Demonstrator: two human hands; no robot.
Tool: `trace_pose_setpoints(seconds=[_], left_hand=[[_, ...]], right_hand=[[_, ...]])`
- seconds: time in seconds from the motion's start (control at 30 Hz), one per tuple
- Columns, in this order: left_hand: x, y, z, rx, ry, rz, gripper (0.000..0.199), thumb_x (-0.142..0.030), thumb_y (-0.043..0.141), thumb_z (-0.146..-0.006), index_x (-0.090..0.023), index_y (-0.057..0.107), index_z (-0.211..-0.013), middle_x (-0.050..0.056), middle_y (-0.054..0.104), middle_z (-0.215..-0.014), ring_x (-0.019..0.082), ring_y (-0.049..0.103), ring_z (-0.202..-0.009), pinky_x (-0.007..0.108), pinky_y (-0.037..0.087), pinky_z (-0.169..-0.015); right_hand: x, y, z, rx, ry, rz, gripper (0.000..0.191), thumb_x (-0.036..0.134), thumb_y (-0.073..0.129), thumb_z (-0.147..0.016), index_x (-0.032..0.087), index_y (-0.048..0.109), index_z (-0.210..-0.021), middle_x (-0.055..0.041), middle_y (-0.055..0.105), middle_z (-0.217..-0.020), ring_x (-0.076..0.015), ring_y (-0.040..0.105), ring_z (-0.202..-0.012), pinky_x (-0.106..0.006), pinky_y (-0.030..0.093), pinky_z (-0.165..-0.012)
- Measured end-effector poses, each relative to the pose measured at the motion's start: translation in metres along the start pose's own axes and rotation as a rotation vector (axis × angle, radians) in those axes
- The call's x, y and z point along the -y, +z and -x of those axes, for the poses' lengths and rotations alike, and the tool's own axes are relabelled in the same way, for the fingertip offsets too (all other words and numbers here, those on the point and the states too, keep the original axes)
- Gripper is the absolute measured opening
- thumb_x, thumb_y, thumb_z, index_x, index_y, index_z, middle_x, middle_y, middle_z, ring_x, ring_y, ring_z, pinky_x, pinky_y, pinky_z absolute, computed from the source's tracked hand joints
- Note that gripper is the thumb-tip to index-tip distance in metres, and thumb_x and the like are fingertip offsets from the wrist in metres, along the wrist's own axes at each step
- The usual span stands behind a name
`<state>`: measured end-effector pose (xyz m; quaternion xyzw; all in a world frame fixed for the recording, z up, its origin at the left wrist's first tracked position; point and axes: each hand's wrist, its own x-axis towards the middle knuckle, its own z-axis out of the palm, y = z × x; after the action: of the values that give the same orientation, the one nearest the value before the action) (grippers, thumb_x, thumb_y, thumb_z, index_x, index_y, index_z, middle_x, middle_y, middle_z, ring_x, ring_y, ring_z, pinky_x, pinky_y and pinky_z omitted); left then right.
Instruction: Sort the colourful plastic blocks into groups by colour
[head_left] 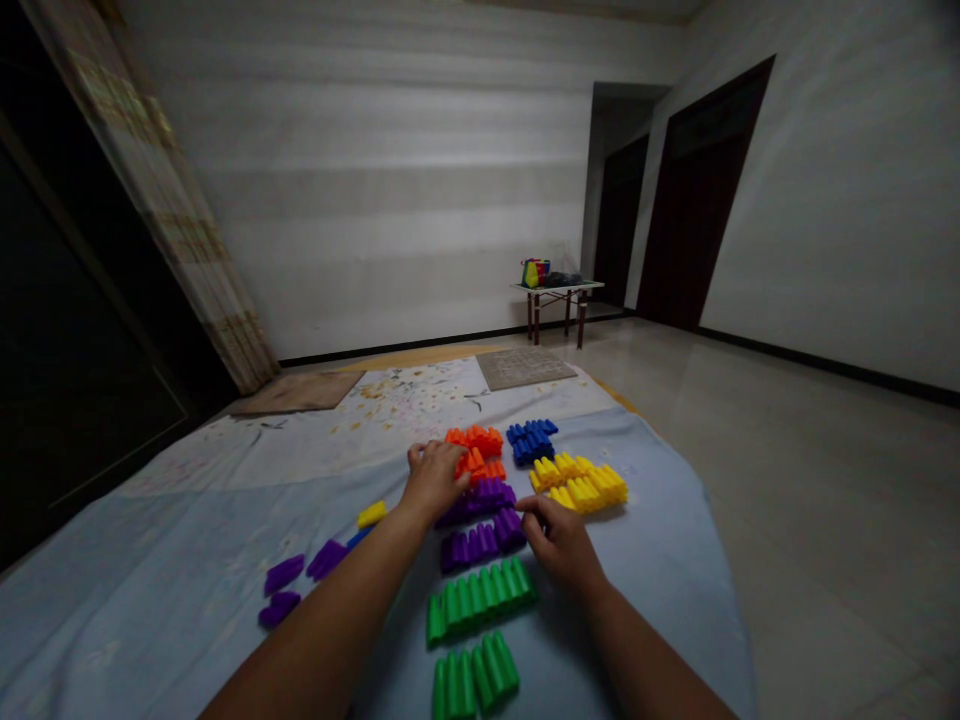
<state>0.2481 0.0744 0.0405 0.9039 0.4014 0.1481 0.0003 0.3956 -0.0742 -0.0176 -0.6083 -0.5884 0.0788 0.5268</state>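
Rows of finger-shaped coloured plastic pieces lie on a cloth-covered table. My left hand (435, 478) rests at the left end of the orange pieces (484, 440), just above the purple rows, with its fingers apart and bent downward; the fingertips are partly hidden. At the right end of the nearer purple row (472, 546), my right hand (553, 532) has thumb and forefinger closed against a purple plastic piece (511, 530). Green pieces (484, 598) form two rows nearer to me. Yellow pieces (581, 484) and dark blue pieces (531, 440) lie beyond my right hand.
Left of my left forearm lie loose purple pieces (283, 574), a yellow piece (371, 514) and a partly hidden blue piece (360, 537). Two flat mats (300, 392) (525, 369) lie at the table's far side. A small table (559, 288) with a colourful bag stands by the wall.
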Motion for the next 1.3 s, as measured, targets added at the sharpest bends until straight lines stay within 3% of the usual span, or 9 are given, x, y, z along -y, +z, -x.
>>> trace_pose_setpoints(seconds=[0.17,0.4,0.57,0.7,0.83,0.9,1.03,1.17,1.3], left_hand=[[0.001,0.014,-0.017,0.044,0.023,-0.035,0.029,-0.028,0.052,-0.075,-0.025,0.06,-0.103,0.008,0.063,-0.111,0.026,0.045,-0.111,0.048,0.02,-0.095],[0.004,0.022,-0.021,0.076,0.036,-0.042,0.026,-0.029,0.049,-0.077,-0.024,0.061,-0.1,0.009,0.062,-0.109,0.027,0.045,-0.11,0.051,0.02,-0.096],[0.0,0.024,-0.012,0.045,0.001,0.006,0.028,-0.029,0.054,-0.075,-0.025,0.062,-0.101,0.007,0.062,-0.112,0.026,0.045,-0.113,0.049,0.021,-0.098],[0.005,0.012,0.012,-0.034,-0.064,0.06,0.032,-0.032,0.051,-0.078,-0.028,0.057,-0.11,0.004,0.058,-0.12,0.022,0.043,-0.117,0.046,0.021,-0.101],[0.035,-0.011,0.055,-0.084,-0.141,0.096,0.03,-0.035,0.045,-0.083,-0.027,0.058,-0.109,0.003,0.06,-0.119,0.019,0.047,-0.113,0.043,0.025,-0.098],[0.058,-0.02,0.079,-0.087,-0.252,0.121,0.029,-0.035,0.046,-0.082,-0.026,0.059,-0.107,0.004,0.062,-0.115,0.02,0.05,-0.111,0.042,0.027,-0.097],[0.103,-0.022,0.118,-0.019,-0.417,0.058,0.033,-0.035,0.044,-0.082,-0.022,0.061,-0.107,0.008,0.063,-0.114,0.026,0.051,-0.112,0.045,0.027,-0.095],[0.128,-0.012,0.134,0.087,-0.482,-0.007,0.036,-0.036,0.044,-0.08,-0.024,0.06,-0.111,0.01,0.061,-0.119,0.028,0.049,-0.115,0.046,0.024,-0.097],[0.132,-0.009,0.133,0.108,-0.482,0.004,0.036,-0.032,0.046,-0.079,-0.023,0.06,-0.111,0.01,0.064,-0.114,0.028,0.052,-0.112,0.046,0.026,-0.094]], right_hand=[[0.001,0.001,-0.001,-0.006,-0.004,0.008,0.022,0.014,0.044,-0.079,0.017,0.065,-0.087,-0.0028,0.067,-0.076,-0.014,0.06,-0.067,-0.022,0.045,-0.064],[-0.003,0.001,0.0,0.024,-0.002,0.002,0.022,0.016,0.044,-0.08,0.017,0.064,-0.088,-0.0032,0.066,-0.077,-0.014,0.06,-0.068,-0.023,0.045,-0.063],[-0.003,-0.001,0.003,0.053,0.036,0.029,0.023,0.022,0.042,-0.083,0.017,0.063,-0.091,-0.0035,0.065,-0.076,-0.0149,0.059,-0.066,-0.024,0.045,-0.062],[-0.004,-0.003,0.004,0.074,0.057,0.032,0.026,0.027,0.042,-0.084,0.016,0.063,-0.093,-0.004,0.065,-0.076,-0.0156,0.059,-0.065,-0.025,0.045,-0.061],[-0.005,-0.004,0.004,0.069,0.069,0.039,0.027,0.03,0.042,-0.084,0.016,0.064,-0.09,-0.0039,0.064,-0.072,-0.0161,0.058,-0.062,-0.026,0.045,-0.061],[-0.005,-0.004,0.004,0.071,0.071,0.037,0.027,0.031,0.042,-0.083,0.016,0.064,-0.09,-0.0041,0.065,-0.072,-0.0165,0.059,-0.063,-0.026,0.045,-0.061],[-0.006,-0.003,0.004,0.065,0.071,0.036,0.028,0.03,0.042,-0.083,0.016,0.065,-0.091,-0.0039,0.065,-0.072,-0.0167,0.059,-0.062,-0.027,0.045,-0.061],[-0.006,-0.002,0.005,0.047,0.073,0.041,0.027,0.028,0.043,-0.082,0.016,0.065,-0.09,-0.0039,0.065,-0.071,-0.0169,0.059,-0.062,-0.027,0.045,-0.061],[-0.009,-0.003,0.005,0.047,0.081,0.032,0.027,0.028,0.042,-0.082,0.016,0.065,-0.091,-0.004,0.066,-0.073,-0.0169,0.06,-0.065,-0.027,0.045,-0.061]])
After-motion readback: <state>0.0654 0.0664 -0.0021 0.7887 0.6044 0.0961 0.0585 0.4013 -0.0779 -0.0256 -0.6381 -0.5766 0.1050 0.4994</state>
